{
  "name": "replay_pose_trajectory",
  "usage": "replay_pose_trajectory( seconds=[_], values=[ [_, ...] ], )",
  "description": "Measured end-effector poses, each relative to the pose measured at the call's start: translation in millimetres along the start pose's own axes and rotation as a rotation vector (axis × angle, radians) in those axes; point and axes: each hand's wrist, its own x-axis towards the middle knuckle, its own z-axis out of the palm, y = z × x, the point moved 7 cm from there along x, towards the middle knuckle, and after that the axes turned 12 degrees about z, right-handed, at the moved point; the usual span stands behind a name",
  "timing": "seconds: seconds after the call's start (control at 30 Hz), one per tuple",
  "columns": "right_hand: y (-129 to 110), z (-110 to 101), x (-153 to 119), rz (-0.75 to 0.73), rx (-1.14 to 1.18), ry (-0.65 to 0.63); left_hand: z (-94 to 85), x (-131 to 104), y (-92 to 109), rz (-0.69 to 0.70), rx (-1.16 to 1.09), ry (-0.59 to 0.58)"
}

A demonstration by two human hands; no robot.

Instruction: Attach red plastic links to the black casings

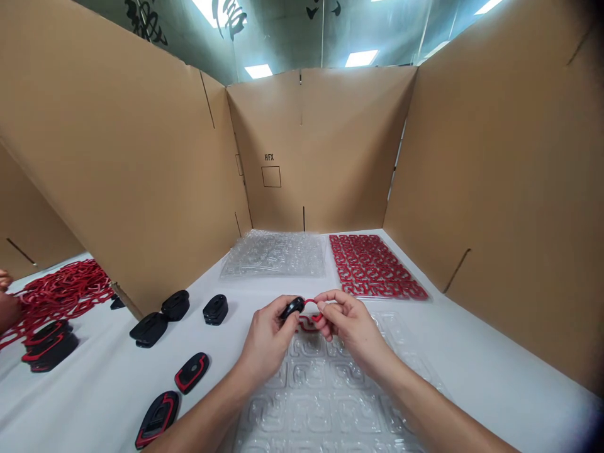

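Note:
My left hand [264, 333] is closed around a small black rounded plastic shell [292, 307], gripping it by its side. The fingertips of my right hand [352, 327] pinch a thin red curved strip [310, 301], which arches across to the shell; whether it is seated in the shell I cannot tell. Just below, more red [307, 324] shows between my hands, partly hidden by fingers. Both hands are above a clear plastic tray [311, 412] with moulded recesses. To the left lie two black shells with red strips, a nearer one [158, 420] and a smaller one [192, 372].
Plain black shells [216, 309] stand stacked to the left, near red-trimmed ones [50, 346]. A heap of red strips [66, 289] and another person's hand [7, 305] are far left. Behind are clear trays [274, 255] and a tray of red strips [377, 267]. Cardboard walls [325, 151] enclose the table.

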Motion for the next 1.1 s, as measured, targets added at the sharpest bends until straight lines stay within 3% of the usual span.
replay_pose_trajectory(
  seconds=[0.2, 0.4, 0.63, 0.9, 1.1],
  values=[
    [-8, 3, -4, -0.08, 0.006, -0.01, -2.8, 2, -2, -0.026, 0.019, 0.01],
    [-14, 3, -9, -0.133, -0.183, 0.101, -5.9, 3, -4, -0.041, 0.002, 0.043],
    [-18, 5, -13, -0.231, -0.355, 0.126, 0.2, 2, -5, -0.054, -0.118, 0.023],
    [-9, 10, -14, -0.125, -0.206, 0.028, 7.1, 1, -4, -0.076, -0.184, -0.006],
    [-7, 9, -13, -0.16, -0.206, 0.031, 9.2, 1, -1, -0.075, -0.185, -0.041]
  ],
)
